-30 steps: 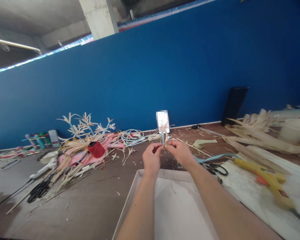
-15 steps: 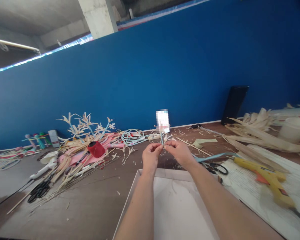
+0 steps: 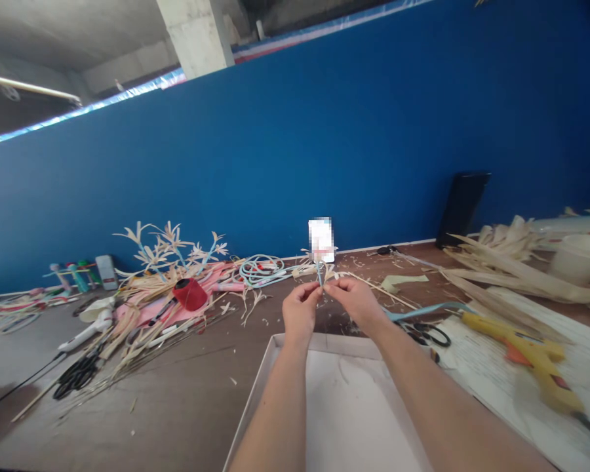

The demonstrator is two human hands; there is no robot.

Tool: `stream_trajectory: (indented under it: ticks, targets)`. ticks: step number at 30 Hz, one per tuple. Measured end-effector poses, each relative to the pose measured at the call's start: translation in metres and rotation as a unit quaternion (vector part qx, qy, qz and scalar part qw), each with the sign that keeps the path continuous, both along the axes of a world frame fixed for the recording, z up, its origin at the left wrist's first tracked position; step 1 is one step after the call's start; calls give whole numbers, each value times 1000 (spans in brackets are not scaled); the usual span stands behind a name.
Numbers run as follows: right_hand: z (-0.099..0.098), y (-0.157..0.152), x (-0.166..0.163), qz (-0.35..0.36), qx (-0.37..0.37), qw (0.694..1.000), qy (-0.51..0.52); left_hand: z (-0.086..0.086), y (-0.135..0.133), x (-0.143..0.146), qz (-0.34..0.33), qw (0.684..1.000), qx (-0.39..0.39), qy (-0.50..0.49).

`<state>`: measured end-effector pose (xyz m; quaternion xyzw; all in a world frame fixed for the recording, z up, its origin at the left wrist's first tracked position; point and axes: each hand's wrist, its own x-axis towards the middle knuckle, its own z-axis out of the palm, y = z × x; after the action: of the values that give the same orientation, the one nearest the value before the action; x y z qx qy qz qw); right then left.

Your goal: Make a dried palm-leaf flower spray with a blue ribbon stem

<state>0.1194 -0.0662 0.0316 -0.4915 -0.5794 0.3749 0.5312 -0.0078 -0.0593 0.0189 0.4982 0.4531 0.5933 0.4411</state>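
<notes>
My left hand (image 3: 299, 311) pinches the light blue stem of a handmade flower (image 3: 319, 272), which stands upright with pale strips at its top. Close beside it, thumb and finger of my right hand (image 3: 356, 301) are pressed together at the same stem; a thin wire hangs below the fingertips. From behind my right wrist a light blue tape (image 3: 430, 310) runs off to the right; whether it reaches my fingers is hidden. Both hands are above the far edge of a shallow white box (image 3: 344, 393).
A yellow glue gun (image 3: 526, 351) lies on papers at right, near black scissors (image 3: 435, 335) and dried husks (image 3: 526, 269). Leftward are a red thread cone (image 3: 191, 294), finished flowers (image 3: 170, 252), more scissors (image 3: 78, 377) and a white tool (image 3: 88, 333). A blue partition (image 3: 275, 157) stands behind.
Both hands stay pinched at the flower stem. They appear shifted very slightly right, along with the whole view; more of the blue stem shows above the fingers.
</notes>
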Motion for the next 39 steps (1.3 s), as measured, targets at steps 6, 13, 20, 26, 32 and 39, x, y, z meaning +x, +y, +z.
stream_trajectory:
  ticks: [6, 13, 20, 26, 32, 39]
  targets:
    - [-2, 2, 0, 14, 5, 1000, -2, 4, -2, 4, 10, 998, -39, -45]
    - [5, -2, -4, -28, 42, 995, -90, 0, 0, 4, 26, 999, -2, -47]
    - [5, -2, -1, -20, 51, 996, -67, 7, -6, 8, 42, 999, -7, -26]
    - [7, -2, -1, -21, 50, 996, -71, 7, -8, 7, 33, 999, -3, -28]
    - [11, -5, -1, -24, 51, 996, -68, 5, -5, 2, -3, 1000, -1, -12]
    - [7, -2, 0, -33, 63, 996, -56, 0, -2, -1, -49, 998, -2, -28]
